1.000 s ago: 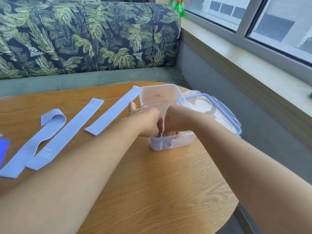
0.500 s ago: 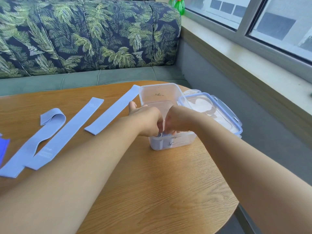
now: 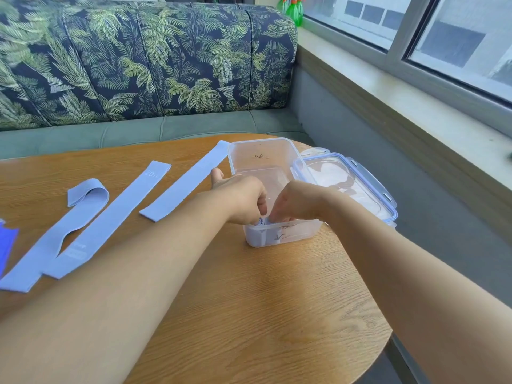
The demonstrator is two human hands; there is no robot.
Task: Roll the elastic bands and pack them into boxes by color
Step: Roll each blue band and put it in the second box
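Rolled band (image 3: 260,222), pale blue, sits at the near end of the clear box (image 3: 263,151), centre of frame. Only a sliver shows above the rim, between the two hands. Left hand (image 3: 241,199) and right hand (image 3: 293,202) both dip into the box, knuckles up, fingers curled down and closed on the roll from either side; the tips are mostly hidden by the wall. Judged a soft, light, springy fabric, neither fragile nor slippery. A roll will likely unwind once released, so best gripped across its coiled sides and wedged against the box wall. Lid (image 3: 346,184) lies off, just right of the box. Left of centre, three flat bands (image 3: 116,217) of the same colour lie unrolled on the wooden table (image 3: 249,314), one with its far end at the box's far corner. Darker blue scrap (image 3: 7,245) at the left edge. Palm-print sofa (image 3: 138,65) fills the upper left.
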